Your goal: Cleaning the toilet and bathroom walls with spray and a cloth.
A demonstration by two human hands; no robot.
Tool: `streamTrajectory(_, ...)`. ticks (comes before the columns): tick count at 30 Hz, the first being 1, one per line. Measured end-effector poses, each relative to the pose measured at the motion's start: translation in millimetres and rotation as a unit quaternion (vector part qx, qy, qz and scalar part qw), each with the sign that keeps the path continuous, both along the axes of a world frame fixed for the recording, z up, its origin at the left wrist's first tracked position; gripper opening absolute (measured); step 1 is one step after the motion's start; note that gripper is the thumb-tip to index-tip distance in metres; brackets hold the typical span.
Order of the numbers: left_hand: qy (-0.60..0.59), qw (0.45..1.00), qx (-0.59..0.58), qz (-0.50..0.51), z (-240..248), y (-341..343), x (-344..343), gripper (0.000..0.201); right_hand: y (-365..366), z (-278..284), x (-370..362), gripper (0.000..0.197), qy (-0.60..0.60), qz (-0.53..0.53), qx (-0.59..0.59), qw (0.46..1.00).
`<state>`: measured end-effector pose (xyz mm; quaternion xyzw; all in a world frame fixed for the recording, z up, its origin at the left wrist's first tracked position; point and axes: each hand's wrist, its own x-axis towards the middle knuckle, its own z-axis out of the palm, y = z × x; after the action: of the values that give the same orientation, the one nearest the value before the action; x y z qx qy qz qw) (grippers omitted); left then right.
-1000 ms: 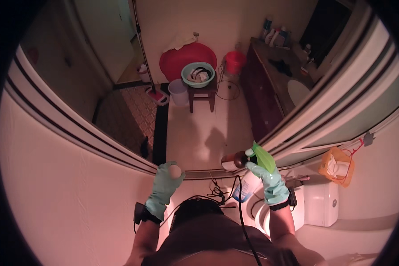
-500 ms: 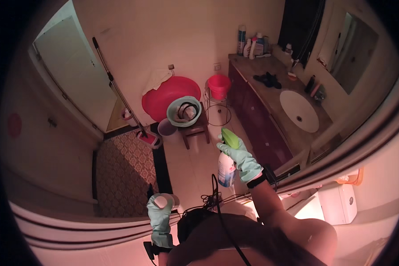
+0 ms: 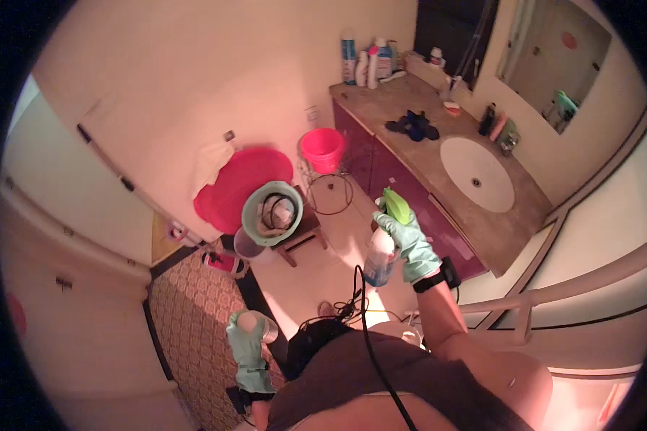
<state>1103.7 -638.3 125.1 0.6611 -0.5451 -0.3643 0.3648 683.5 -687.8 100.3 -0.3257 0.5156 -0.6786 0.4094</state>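
we've swung further toward the counter (image 3: 507, 241), 2 o'clock, so stuff's coming along: left hand (image 3: 246, 343) grips the pale bottle (image 3: 269, 330) at 7, right hand (image 3: 407, 242), apart, clamps the spray bottle (image 3: 379, 264) at 4.

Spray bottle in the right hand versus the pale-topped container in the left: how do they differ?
The spray bottle has a bright green trigger head; the pale-topped container shows a plain round end, with no trigger visible. The bottle's white-and-blue body shows below the right hand; the container's body is partly hidden by the left hand. Both are held in gloved hands.
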Motion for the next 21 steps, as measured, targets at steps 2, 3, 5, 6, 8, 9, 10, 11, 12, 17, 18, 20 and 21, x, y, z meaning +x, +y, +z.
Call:
streamTrajectory(2,0.0,0.999,-0.038,-0.033,-18.7,-55.8,3.1,0.044,-21.1,13.3,-15.0,0.057,0.064,0.004,0.007,0.998)
streamTrajectory(3,0.004,0.995,-0.074,-0.06,-26.5,-84.3,0.3,0.045,-28.0,14.8,-22.0,0.06,0.035,-0.007,0.005,0.999)
streamTrajectory(5,0.054,0.994,-0.031,-0.089,-12.6,-148.9,-34.9,0.049,-42.8,27.8,-47.0,0.059,0.083,-0.023,0.04,0.996)
streamTrajectory(6,0.042,0.988,-0.054,-0.14,-12.4,-182.7,-44.2,0.047,-48.5,33.2,-52.9,0.051,0.114,-0.051,-0.024,0.992)
streamTrajectory(8,0.009,0.977,-0.075,-0.2,10.5,-239.6,-85.9,0.045,-72.1,48.0,-84.7,0.047,0.082,-0.046,-0.005,0.996)
streamTrajectory(9,-0.011,0.974,-0.073,-0.213,30.5,-262.0,-115.1,0.045,-82.4,55.8,-99.3,0.043,0.049,-0.036,0.01,0.998)
streamTrajectory(10,-0.013,0.974,-0.072,-0.215,26.3,-284.9,-125.6,0.045,-92.6,64.4,-101.8,0.038,0.044,-0.063,0.028,0.997)
streamTrajectory(11,-0.041,0.959,-0.157,-0.231,14.2,-308.6,-135.5,0.045,-104.7,69.8,-107.3,0.038,0.042,-0.065,0.029,0.997)
streamTrajectory(12,-0.064,0.937,-0.242,-0.244,6.0,-331.5,-152.4,0.045,-119.8,73.1,-120.0,0.038,0.048,-0.064,0.03,0.996)
streamTrajectory(17,0.08,0.944,-0.125,-0.294,35.7,-436.3,-280.0,0.043,-217.3,85.2,-179.4,0.038,0.087,-0.048,0.008,0.995)
streamTrajectory(18,0.041,0.935,-0.169,-0.309,29.6,-462.5,-303.1,0.042,-239.2,80.3,-190.5,0.039,0.053,-0.047,-0.019,0.997)
streamTrajectory(20,0.085,0.93,-0.164,-0.317,16.6,-502.0,-358.2,0.042,-278.7,80.4,-216.5,0.04,-0.013,-0.04,-0.042,0.998)
streamTrajectory(21,0.128,0.923,-0.156,-0.327,13.6,-518.6,-389.1,0.041,-301.0,78.5,-234.1,0.04,-0.016,-0.037,-0.042,0.998)
